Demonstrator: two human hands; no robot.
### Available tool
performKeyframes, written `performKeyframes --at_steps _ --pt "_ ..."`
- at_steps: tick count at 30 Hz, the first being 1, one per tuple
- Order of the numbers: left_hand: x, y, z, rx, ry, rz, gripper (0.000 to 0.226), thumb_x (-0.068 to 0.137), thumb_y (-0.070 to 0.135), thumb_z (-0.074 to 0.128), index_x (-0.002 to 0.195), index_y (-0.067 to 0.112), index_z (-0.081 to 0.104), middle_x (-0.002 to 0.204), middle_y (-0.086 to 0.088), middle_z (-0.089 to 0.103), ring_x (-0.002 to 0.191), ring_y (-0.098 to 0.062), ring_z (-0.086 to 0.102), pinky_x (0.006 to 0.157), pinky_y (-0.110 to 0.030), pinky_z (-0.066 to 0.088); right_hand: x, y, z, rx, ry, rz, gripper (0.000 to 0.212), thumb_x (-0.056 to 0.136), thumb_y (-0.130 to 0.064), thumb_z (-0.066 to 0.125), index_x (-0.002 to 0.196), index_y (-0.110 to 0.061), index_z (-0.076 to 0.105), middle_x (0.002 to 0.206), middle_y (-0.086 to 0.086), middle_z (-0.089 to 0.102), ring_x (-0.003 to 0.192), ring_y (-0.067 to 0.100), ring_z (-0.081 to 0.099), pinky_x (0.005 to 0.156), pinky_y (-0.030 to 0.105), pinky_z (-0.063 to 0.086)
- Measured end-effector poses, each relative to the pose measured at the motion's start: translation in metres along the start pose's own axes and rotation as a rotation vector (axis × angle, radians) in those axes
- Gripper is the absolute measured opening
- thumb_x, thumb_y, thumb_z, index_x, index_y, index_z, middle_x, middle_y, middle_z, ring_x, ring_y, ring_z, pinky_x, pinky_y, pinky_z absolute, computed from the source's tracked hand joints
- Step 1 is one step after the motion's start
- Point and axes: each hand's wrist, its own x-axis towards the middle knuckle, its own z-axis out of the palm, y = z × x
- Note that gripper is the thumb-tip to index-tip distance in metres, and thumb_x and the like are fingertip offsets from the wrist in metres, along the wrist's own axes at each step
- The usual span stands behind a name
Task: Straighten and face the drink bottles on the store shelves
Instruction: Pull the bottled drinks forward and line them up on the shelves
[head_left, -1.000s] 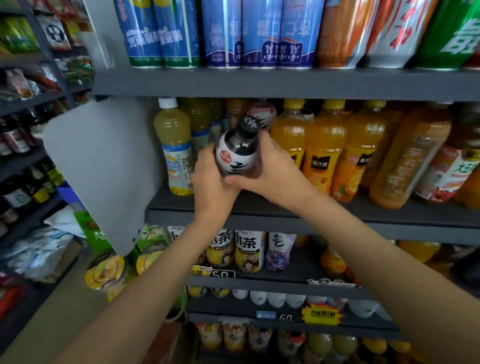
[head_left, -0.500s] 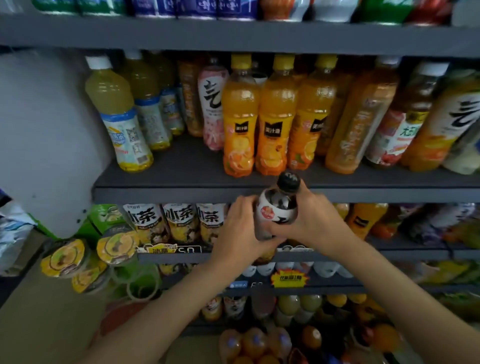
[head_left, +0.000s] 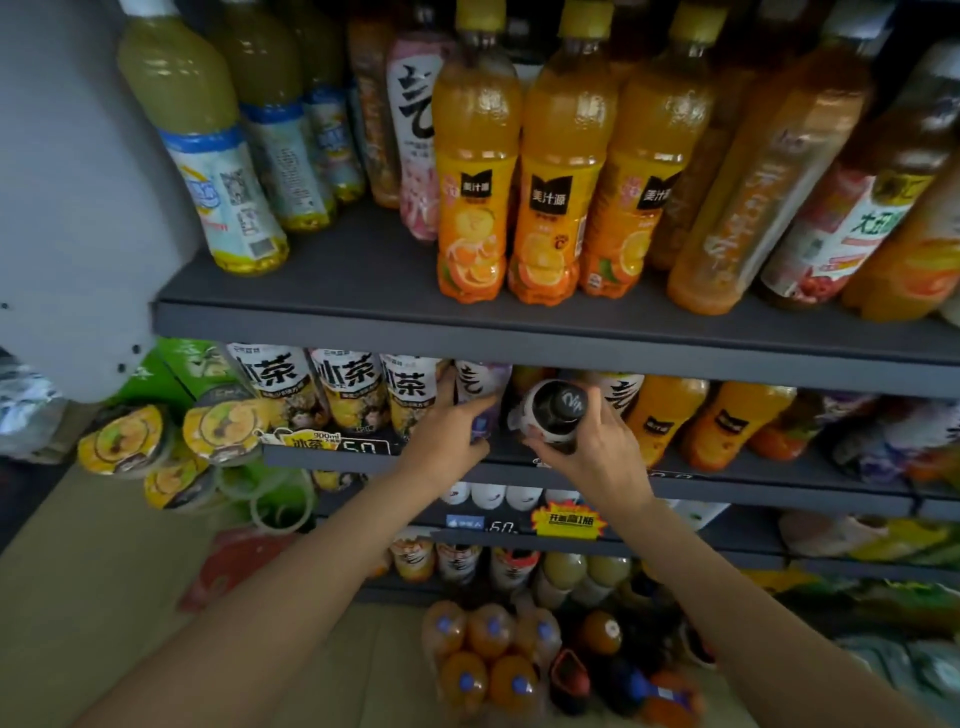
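- Dark bottle (head_left: 551, 415) with the black cap is the one I am handling in the head view; it sits at the front lip of the middle shelf (head_left: 727, 480), tipped so its cap faces me, just right of the purple bottle (head_left: 480, 400).
- My right hand (head_left: 592, 449) grips the dark bottle from below and from the right, fingers curled round its body.
- My left hand (head_left: 451, 434) rests against the purple bottle with fingers extended, not wrapped; it seems to be holding that neighbour aside.
- Judging the step: I am seating the dark bottle into the gap between the purple bottle and the white-label bottle (head_left: 621, 395) on its right.
- To do it well I would bring the base down onto the middle shelf first, then swing the cap upright under the upper shelf (head_left: 519, 338), which leaves little headroom.
- I would then turn it until the label faces out, and keep the left hand steadying the purple bottle so nothing topples.
- The orange bottles (head_left: 662, 415) further right of the dark bottle lean; they probably need straightening afterwards.
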Motion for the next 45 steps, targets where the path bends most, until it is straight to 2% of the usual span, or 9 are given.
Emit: performKeyframes --at_steps 3,9,16,22,28,34,37,40,45 --pt "0.004 0.004 -0.005 0.003 -0.018 -0.045 0.058 0.083 0.009 0.063 0.136 0.027 0.047 0.157 -0.009 0.003 0.135 -0.031 0.035 0.105 -0.034 0.037 0.006 -0.002 0.018 0.040 -0.020 0.155 0.074 0.067 -0.035 0.083 0.116 0.002 0.041 0.090 0.023 0.063 0.075 0.040 0.066 0.048 0.035 0.052" --pt "0.004 0.017 -0.006 -0.018 -0.039 -0.119 0.064 0.084 0.010 0.063 0.141 0.030 0.040 0.154 -0.011 0.011 0.120 -0.034 0.050 0.099 -0.033 0.041 0.037 -0.011 0.030 0.140 -0.065 0.435 0.072 0.079 -0.037 0.072 0.128 0.007 0.043 0.119 0.025 0.058 0.117 0.039 0.050 0.087 0.044 0.046" --pt "0.002 0.020 -0.008 -0.017 -0.091 -0.133 0.070 0.085 0.009 0.061 0.144 0.032 0.032 0.150 -0.015 0.017 0.114 -0.036 0.053 0.094 -0.033 0.045 0.035 -0.019 0.040 0.265 -0.083 0.699 0.047 0.085 -0.024 0.067 0.115 0.007 0.049 0.110 0.025 0.062 0.105 0.040 0.057 0.077 0.038 0.044" --pt "-0.001 0.009 -0.011 0.050 -0.131 -0.100 0.068 0.086 0.012 0.060 0.145 0.029 0.030 0.151 -0.010 0.014 0.125 -0.034 0.044 0.098 -0.036 0.042 0.016 -0.014 0.043 0.325 -0.189 0.706 0.035 0.086 -0.008 0.061 0.116 0.006 0.048 0.114 0.024 0.062 0.105 0.040 0.057 0.082 0.043 0.047" --pt "-0.003 0.018 0.000 0.076 -0.160 -0.068 0.066 0.090 0.015 0.053 0.148 0.027 0.022 0.150 -0.010 0.022 0.129 -0.029 0.040 0.098 -0.038 0.041 0.009 -0.008 0.033 0.388 -0.233 0.687 0.036 0.086 -0.007 0.061 0.120 0.001 0.051 0.113 0.017 0.065 0.102 0.031 0.061 0.082 0.032 0.047" --pt "0.004 0.048 0.028 0.020 -0.222 0.065 0.065 0.092 0.014 0.052 0.148 0.026 0.023 0.144 -0.008 0.031 0.124 -0.028 0.044 0.096 -0.037 0.040 -0.022 0.027 -0.007 0.293 0.161 0.841 0.021 0.087 -0.011 0.062 0.104 0.000 0.055 0.097 0.014 0.066 0.092 0.031 0.061 0.069 0.030 0.041" --pt "0.011 0.065 0.041 -0.008 -0.255 0.130 0.065 0.091 0.015 0.054 0.148 0.026 0.023 0.139 -0.007 0.035 0.115 -0.025 0.050 0.095 -0.039 0.043 -0.023 0.053 -0.025 0.254 0.286 0.925 0.045 0.083 -0.020 0.070 0.113 0.002 0.044 0.116 0.018 0.050 0.110 0.034 0.049 0.080 0.036 0.039" --pt "0.016 0.076 0.048 -0.038 -0.247 0.142 0.065 0.091 0.016 0.055 0.148 0.026 0.024 0.133 -0.007 0.038 0.113 -0.023 0.051 0.092 -0.037 0.045 -0.004 0.076 -0.031 0.318 0.130 0.937 0.073 0.078 -0.023 0.075 0.133 -0.001 0.032 0.135 0.017 0.041 0.125 0.033 0.039 0.096 0.040 0.036" --pt "0.017 0.089 0.051 -0.036 -0.240 0.116 0.064 0.091 0.016 0.055 0.147 0.021 0.024 0.134 -0.007 0.039 0.111 -0.023 0.054 0.092 -0.039 0.046 0.012 0.098 -0.030 0.344 -0.029 0.849 0.088 0.077 -0.023 0.076 0.146 -0.013 0.022 0.128 0.018 0.055 0.113 0.037 0.054 0.087 0.042 0.047"
